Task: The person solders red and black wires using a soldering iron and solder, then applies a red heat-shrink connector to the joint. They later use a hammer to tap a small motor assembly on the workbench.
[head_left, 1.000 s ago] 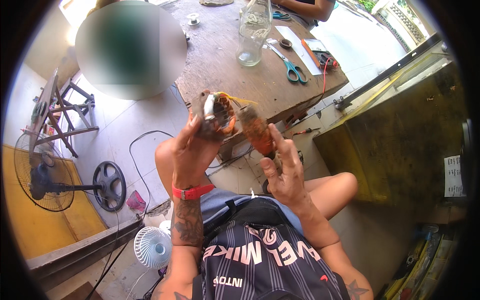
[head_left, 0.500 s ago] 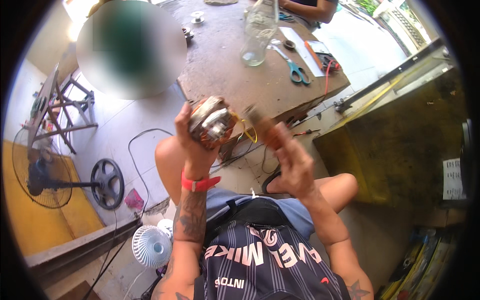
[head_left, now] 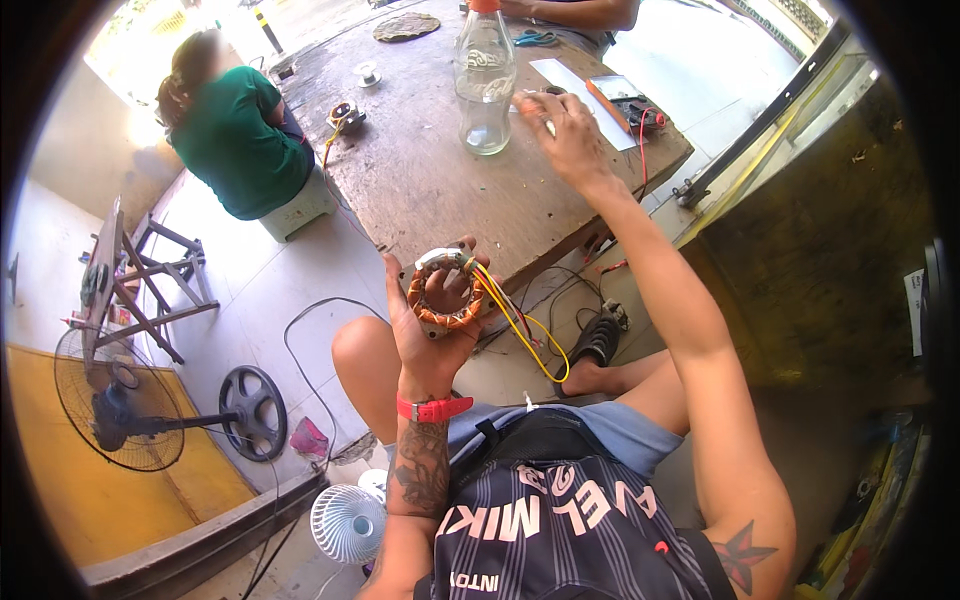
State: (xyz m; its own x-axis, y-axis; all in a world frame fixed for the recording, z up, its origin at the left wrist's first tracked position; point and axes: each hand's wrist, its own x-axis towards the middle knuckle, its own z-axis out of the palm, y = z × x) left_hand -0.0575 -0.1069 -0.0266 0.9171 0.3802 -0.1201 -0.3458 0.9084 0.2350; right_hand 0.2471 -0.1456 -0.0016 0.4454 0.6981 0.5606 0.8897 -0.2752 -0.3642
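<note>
My left hand (head_left: 432, 340) holds up a motor stator (head_left: 448, 318), a ring of copper windings tied with pale cord. Fingers show through its open centre, and yellow wires (head_left: 535, 348) hang from its right side. Over the table, my right hand (head_left: 572, 138) is curled close to the right of a clear glass bottle (head_left: 485, 105) with an orange-red cap. Its fingers are bent and partly smeared by motion. What they hold, if anything, I cannot make out. That hand covers part of the tabletop and a white strip (head_left: 562, 72).
On the wooden table (head_left: 400, 190) are a white spool (head_left: 367, 74), a small wound motor part (head_left: 345, 118) and a meter (head_left: 640, 112) with a red lead. A person in green (head_left: 235, 140) sits at left; another person's arm (head_left: 590, 14) rests opposite. Fans (head_left: 348, 524) and floor cables flank me.
My right hand has moved up and away from the stator to beside the bottle; the brownish tool it held no longer shows. The stator is tilted differently, its open centre now visible.
</note>
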